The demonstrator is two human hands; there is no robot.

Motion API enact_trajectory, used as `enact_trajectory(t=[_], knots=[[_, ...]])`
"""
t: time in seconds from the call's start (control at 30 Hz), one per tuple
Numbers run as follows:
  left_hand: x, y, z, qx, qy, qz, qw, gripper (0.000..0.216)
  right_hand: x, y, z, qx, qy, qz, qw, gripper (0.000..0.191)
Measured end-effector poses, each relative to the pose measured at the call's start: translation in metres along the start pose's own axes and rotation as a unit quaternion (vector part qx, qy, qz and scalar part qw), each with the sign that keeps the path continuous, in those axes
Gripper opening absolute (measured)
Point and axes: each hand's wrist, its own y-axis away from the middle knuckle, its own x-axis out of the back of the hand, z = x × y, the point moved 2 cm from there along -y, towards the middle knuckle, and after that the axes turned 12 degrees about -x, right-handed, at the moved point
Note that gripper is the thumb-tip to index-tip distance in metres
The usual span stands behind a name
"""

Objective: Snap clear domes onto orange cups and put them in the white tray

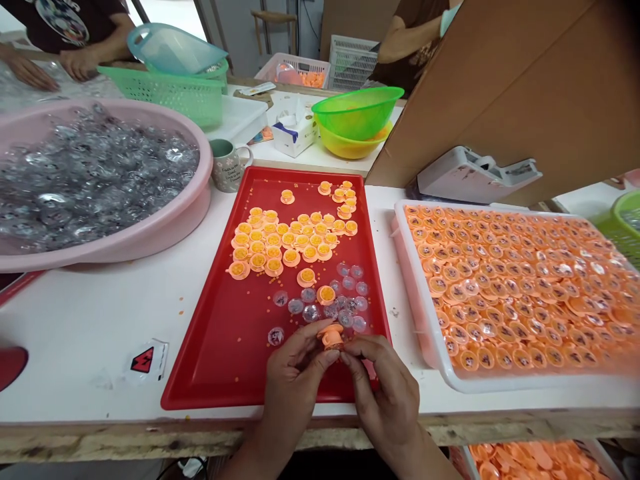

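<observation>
Above the near end of a red tray (220, 360), a small orange toy teacup (332, 338) is held upside down, its saucer on top. My left hand (300, 367) pinches it from the left. My right hand (383, 383) is closed with its thumb and index finger at the cup's lower right rim. Just beyond my fingers lie several clear printed discs (311, 313) and one upright toy cup (326, 295). Farther up the tray, many orange cups on saucers (273, 252) stand close together with small yellow-orange bits in them.
Left stands a pink basin (195, 200) of clear plastic pieces, beside a mug (225, 167). Right is a white bin (445, 373) filled with cups bearing printed discs. Behind are a green bowl (357, 107), a cardboard sheet (500, 87) and a tape dispenser (470, 173). Two other people are farther back.
</observation>
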Motion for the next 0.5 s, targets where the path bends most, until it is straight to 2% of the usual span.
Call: enact_trajectory(t=[0.1,0.27,0.37,0.5], knots=[[0.001,0.000,-0.003,0.014,0.004,0.016,1.000,0.030,-0.003,0.000,0.000,-0.078,-0.052,0.004,0.996,0.017],[0.003,-0.004,-0.005,0.050,0.030,-0.004,0.998,0.034,-0.006,-0.002,0.003,-0.133,-0.105,-0.028,0.985,0.009],[0.002,-0.008,-0.003,0.078,0.056,-0.024,0.995,0.032,-0.008,-0.004,0.010,-0.201,-0.153,-0.052,0.966,0.007],[-0.001,-0.012,0.001,0.132,0.105,0.007,0.986,0.024,-0.012,-0.007,0.019,-0.276,-0.230,-0.091,0.929,0.011]])
